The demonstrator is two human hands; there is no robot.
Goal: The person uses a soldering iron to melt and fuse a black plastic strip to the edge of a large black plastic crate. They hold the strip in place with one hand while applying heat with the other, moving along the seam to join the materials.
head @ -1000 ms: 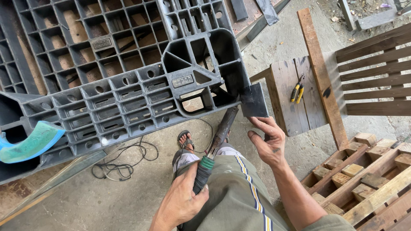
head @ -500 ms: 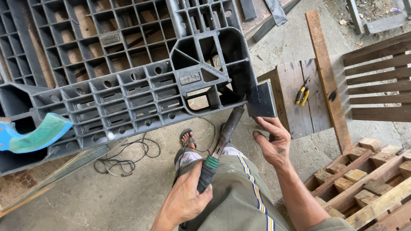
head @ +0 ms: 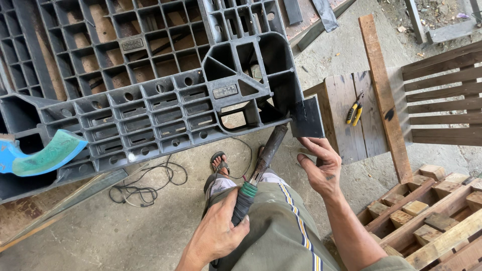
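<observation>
Seen from my head camera, the grey plastic pallet (head: pixel 150 95) sits lower and nearer in view than half a second ago, while my left hand (head: pixel 218 236) stays wrapped tight around the black-and-green handle of the heating iron (head: pixel 258 175). The iron's long axis runs diagonally up and to the right from my lap, its dark, scorched metal barrel pointing at the pallet's broken corner, beside the flat black plastic patch (head: pixel 307 118). My right hand (head: pixel 321 168) is open, fingers spread just under that patch, near the weathered wooden bench (head: pixel 351 120) with its yellow pliers (head: pixel 354 113).
</observation>
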